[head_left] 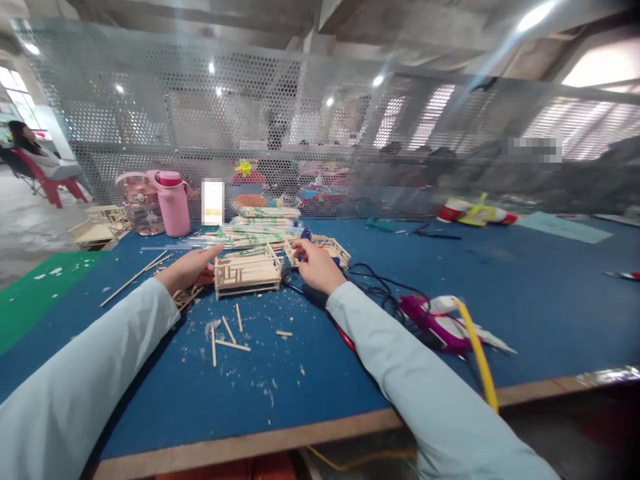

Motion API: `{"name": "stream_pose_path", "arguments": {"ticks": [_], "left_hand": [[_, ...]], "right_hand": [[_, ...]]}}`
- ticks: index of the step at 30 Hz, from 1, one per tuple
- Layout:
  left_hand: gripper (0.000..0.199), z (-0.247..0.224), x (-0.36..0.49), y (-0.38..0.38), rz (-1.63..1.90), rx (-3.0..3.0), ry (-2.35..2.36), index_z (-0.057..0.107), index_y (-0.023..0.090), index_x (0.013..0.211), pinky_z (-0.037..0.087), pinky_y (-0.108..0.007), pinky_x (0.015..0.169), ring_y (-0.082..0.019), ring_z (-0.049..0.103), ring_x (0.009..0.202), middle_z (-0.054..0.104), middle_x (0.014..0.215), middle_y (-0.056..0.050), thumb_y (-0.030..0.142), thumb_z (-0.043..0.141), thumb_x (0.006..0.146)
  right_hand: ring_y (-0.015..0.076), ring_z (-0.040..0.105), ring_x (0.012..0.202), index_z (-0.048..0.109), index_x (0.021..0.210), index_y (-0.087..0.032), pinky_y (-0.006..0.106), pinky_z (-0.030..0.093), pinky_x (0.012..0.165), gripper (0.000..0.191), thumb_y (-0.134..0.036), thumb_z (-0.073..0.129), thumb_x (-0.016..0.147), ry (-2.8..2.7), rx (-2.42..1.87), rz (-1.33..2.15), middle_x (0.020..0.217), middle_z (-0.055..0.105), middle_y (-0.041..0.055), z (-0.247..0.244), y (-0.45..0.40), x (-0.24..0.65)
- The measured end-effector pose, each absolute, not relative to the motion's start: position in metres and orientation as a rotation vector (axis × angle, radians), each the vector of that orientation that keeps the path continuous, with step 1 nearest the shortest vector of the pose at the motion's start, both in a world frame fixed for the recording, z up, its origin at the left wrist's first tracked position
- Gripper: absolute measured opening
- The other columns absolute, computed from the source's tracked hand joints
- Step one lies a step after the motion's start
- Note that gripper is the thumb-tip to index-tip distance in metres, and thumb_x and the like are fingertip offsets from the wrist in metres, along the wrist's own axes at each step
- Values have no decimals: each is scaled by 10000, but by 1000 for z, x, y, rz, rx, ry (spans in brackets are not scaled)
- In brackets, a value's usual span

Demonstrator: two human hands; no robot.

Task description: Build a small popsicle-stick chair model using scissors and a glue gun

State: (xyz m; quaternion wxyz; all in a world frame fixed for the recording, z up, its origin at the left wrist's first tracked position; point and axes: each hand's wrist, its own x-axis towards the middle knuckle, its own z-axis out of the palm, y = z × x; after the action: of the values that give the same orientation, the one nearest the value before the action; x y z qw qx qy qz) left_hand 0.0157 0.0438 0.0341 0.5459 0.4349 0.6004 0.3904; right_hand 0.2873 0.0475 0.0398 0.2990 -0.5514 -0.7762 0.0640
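Observation:
A small frame built of thin wooden sticks (249, 272) sits on the blue tabletop. My left hand (191, 268) is at its left end, index finger stretched along the top corner and the others partly curled; whether they touch the frame is unclear. Right of the frame, my right hand (319, 265) has its fingers bent together in a pinch; what they hold, if anything, is too small to make out. Behind that hand lies a second stick-built piece (334, 248), partly covered. Loose short sticks (227, 333) lie in front, among whitish scraps.
A purple and white glue gun (440, 327) lies at the right, with black cable (373, 275) and a yellow strap (479, 353) nearby. Bundles of packaged sticks (265, 225) and a pink bottle (173, 205) stand behind. A perforated metal screen (200, 127) closes the table's back.

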Motion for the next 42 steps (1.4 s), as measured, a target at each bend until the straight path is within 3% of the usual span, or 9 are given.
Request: {"name": "stream_pose_path", "arguments": {"ticks": [5, 10, 15, 18, 21, 25, 27, 35, 42], "left_hand": [[363, 37, 8, 15, 1189, 1150, 1543, 500, 179, 829, 444, -214, 505, -100, 534, 496, 538, 591, 36, 530, 588, 797], [275, 32, 7, -19, 1347, 1478, 1447, 526, 189, 813, 442, -223, 517, -127, 555, 605, 556, 693, 19, 434, 616, 730], [223, 22, 13, -31, 1108, 1845, 1573, 529, 183, 824, 442, -286, 639, -154, 553, 677, 588, 758, -7, 333, 628, 692], [205, 21, 17, -31, 1054, 1962, 1656, 538, 180, 794, 417, -304, 665, -165, 551, 685, 609, 758, -24, 352, 619, 717], [184, 20, 18, -30, 1070, 1951, 1648, 556, 184, 771, 394, -293, 631, -155, 537, 643, 614, 724, -22, 348, 624, 722], [142, 18, 18, -29, 1135, 1900, 1622, 560, 200, 709, 368, -284, 595, -150, 515, 599, 605, 661, -10, 314, 643, 703], [138, 18, 18, -29, 1126, 1919, 1640, 563, 203, 703, 371, -287, 600, -156, 519, 601, 610, 659, -11, 321, 634, 710], [157, 21, 18, -31, 1092, 2038, 1748, 575, 199, 740, 395, -287, 625, -174, 561, 653, 641, 713, -29, 349, 621, 731], [126, 23, 20, -32, 1102, 2042, 1748, 600, 197, 744, 416, -294, 656, -184, 573, 679, 661, 736, -43, 323, 599, 754]], "right_hand": [[142, 534, 622, 584, 741, -182, 231, 369, 561, 72, -171, 612, 675, -2363, -1774, 265, 669, 609, 7, 43, 30, 294], [138, 527, 598, 538, 576, -191, 234, 332, 538, 169, -214, 653, 697, -2449, -1901, 285, 593, 579, 1, 39, 26, 295], [151, 533, 647, 615, 724, -173, 245, 328, 570, 87, -239, 666, 699, -2384, -1850, 125, 708, 630, 35, 42, 23, 291], [132, 503, 584, 650, 769, -157, 250, 330, 571, 97, -239, 608, 738, -2281, -1592, 86, 661, 620, 19, 50, 12, 284], [113, 485, 550, 689, 780, -132, 246, 362, 578, 198, -245, 527, 801, -2181, -1311, 331, 620, 607, 11, 49, 0, 265], [99, 404, 472, 650, 1135, -109, 242, 354, 535, 364, -207, 467, 835, -2055, -1203, 657, 504, 479, -54, 34, -5, 233], [98, 380, 453, 611, 1210, -106, 240, 350, 520, 413, -187, 458, 835, -1982, -1203, 727, 477, 431, -73, 29, -5, 223], [124, 523, 558, 679, 1129, -135, 281, 462, 662, 382, -216, 445, 837, -1867, -1147, 591, 629, 631, 3, 20, -13, 214], [182, 634, 869, 670, 1147, -139, 321, 486, 783, 378, -219, 439, 859, -1895, -1115, 588, 771, 697, 52, 20, -13, 211]]}}
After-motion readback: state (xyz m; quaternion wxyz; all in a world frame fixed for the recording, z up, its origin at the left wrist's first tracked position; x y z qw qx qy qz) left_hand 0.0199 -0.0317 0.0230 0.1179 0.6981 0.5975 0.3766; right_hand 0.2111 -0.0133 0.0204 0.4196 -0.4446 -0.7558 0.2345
